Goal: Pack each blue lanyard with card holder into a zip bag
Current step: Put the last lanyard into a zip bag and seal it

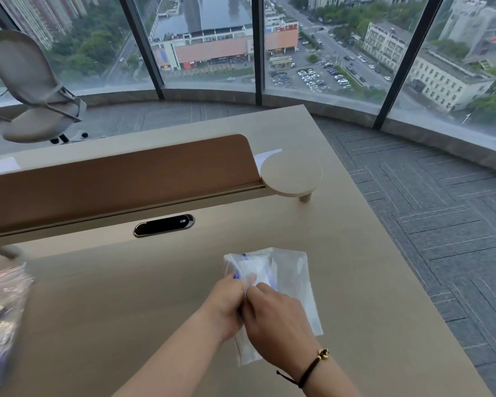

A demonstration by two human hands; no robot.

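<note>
Item: our left hand (226,306) and right hand (275,322), side by side low on the surface (126,310), both pinching the near edge of a clear zip bag (291,277).

Bag: lies flat, long axis running from the hands toward 1 o'clock; both hands equally near.

Contents: white card holder (257,267) with traces of blue lanyard (236,276) at the left fingertips, seemingly inside.

Periphery: blurred pile of bags (0,310) at 9 o'clock; round shelf (291,174) at 12.
</note>
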